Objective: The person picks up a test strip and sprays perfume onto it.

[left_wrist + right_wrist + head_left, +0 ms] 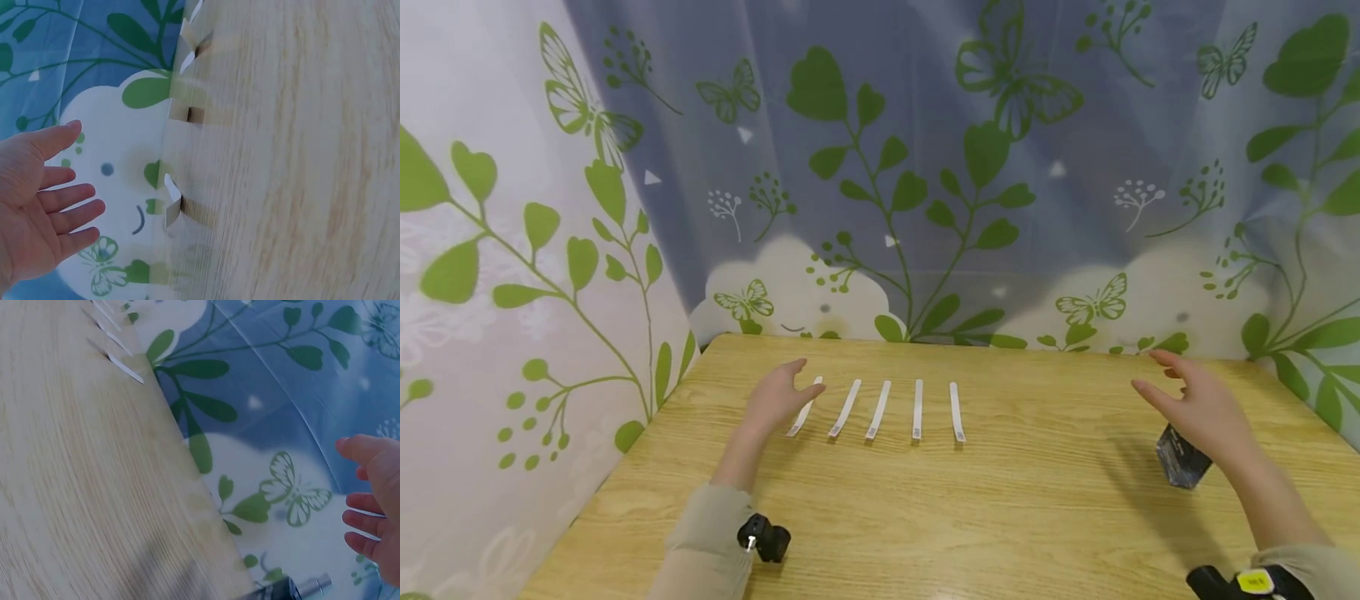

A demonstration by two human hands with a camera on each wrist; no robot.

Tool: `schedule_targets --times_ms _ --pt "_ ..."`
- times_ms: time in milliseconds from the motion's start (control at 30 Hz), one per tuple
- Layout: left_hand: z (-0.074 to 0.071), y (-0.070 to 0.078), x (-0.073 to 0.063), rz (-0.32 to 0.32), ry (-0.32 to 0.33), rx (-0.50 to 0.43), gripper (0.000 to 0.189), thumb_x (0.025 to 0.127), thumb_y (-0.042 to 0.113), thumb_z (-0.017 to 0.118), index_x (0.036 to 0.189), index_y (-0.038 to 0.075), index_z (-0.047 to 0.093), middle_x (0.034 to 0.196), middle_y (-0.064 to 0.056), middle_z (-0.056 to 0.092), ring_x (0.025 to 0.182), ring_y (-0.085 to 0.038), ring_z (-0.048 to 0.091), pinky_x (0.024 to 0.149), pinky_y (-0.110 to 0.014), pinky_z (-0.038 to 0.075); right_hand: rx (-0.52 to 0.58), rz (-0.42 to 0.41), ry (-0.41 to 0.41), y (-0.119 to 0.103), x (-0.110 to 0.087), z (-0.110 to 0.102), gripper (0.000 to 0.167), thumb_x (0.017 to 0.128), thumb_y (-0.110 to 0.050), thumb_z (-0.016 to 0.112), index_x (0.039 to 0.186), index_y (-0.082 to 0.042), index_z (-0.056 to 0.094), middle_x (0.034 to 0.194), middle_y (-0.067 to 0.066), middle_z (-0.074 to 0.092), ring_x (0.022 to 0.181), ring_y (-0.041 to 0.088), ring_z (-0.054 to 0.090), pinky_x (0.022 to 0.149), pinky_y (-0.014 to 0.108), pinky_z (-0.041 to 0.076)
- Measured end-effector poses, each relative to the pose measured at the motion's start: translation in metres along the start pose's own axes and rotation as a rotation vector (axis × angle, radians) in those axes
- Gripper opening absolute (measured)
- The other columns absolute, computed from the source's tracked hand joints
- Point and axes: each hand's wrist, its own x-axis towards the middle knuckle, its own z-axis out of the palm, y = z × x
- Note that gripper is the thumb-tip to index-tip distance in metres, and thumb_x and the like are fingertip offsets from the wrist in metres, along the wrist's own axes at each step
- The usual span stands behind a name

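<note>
And there they were, five narrow white strips (879, 410) in a row across the far left-centre of the wood-grain table (985, 517), gaps between them, presumably so that each could be told apart and taken singly! Small printed marks sat at the near ends, all facing the same way, perhaps to be read from the near side. The left hand (775, 398), fingers spread and thumb apart, held nothing; it hovered by the leftmost strip, hiding part of it from the head view, while the left wrist view showed it clear of the row. Way over on the right, the right hand (1212, 414) was spread too, also with nothing in it. Partly behind it sat a dark glossy object (1178, 458), well apart from the strips, likely to leave the row uncluttered; whether the hand touched it, I couldn't tell.
</note>
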Motion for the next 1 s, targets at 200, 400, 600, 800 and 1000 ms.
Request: schedule_targets --times_ms 200,400,600,800,1000 --pt "-0.006 -0.009 -0.003 -0.044 0.012 -0.149 0.059 0.092 0.028 0.058 0.135 -0.008 0.040 0.132 -0.026 0.045 0.120 -0.041 0.043 0.094 -0.050 0.040 0.093 0.089 0.029 0.025 -0.014 -0.016 0.058 0.096 -0.027 0.049 0.138 0.009 0.032 0.131 0.036 0.035 0.111 0.045 0.037 0.085 0.046 0.038" --pt "-0.012 -0.023 -0.007 -0.092 0.019 -0.209 0.059 0.093 0.032 0.055 0.134 -0.009 0.040 0.129 -0.029 0.047 0.118 -0.041 0.045 0.094 -0.048 0.041 0.187 0.169 0.042 0.054 -0.027 -0.022 0.059 0.097 -0.031 0.048 0.143 0.000 0.028 0.134 0.008 0.042 0.100 -0.004 0.039 0.075 0.019 0.036" --pt "-0.016 -0.031 -0.010 -0.152 -0.011 -0.248 0.062 0.093 0.038 0.054 0.134 -0.007 0.042 0.128 -0.029 0.048 0.115 -0.041 0.047 0.090 -0.049 0.043 0.360 0.186 -0.005 0.076 -0.038 -0.021 0.059 0.097 -0.029 0.047 0.148 -0.013 0.021 0.113 -0.030 0.037 0.093 -0.021 0.037 0.068 0.006 0.033" --pt "-0.015 -0.034 -0.014 -0.169 -0.024 -0.300 0.061 0.092 0.035 0.056 0.134 -0.008 0.042 0.129 -0.030 0.047 0.116 -0.042 0.046 0.092 -0.050 0.042 0.463 0.151 -0.066 0.090 -0.048 -0.010 0.057 0.098 -0.018 0.048 0.148 -0.017 0.022 0.115 -0.032 0.040 0.098 -0.023 0.039 0.071 0.006 0.033" --pt "-0.011 -0.036 -0.016 -0.185 -0.021 -0.324 0.059 0.093 0.031 0.055 0.134 -0.010 0.039 0.130 -0.031 0.044 0.118 -0.043 0.044 0.094 -0.050 0.040 0.518 0.139 -0.165 0.099 -0.055 -0.002 0.064 0.098 -0.013 0.047 0.150 -0.019 0.011 0.122 -0.029 0.035 0.102 -0.024 0.035 0.073 0.006 0.033"
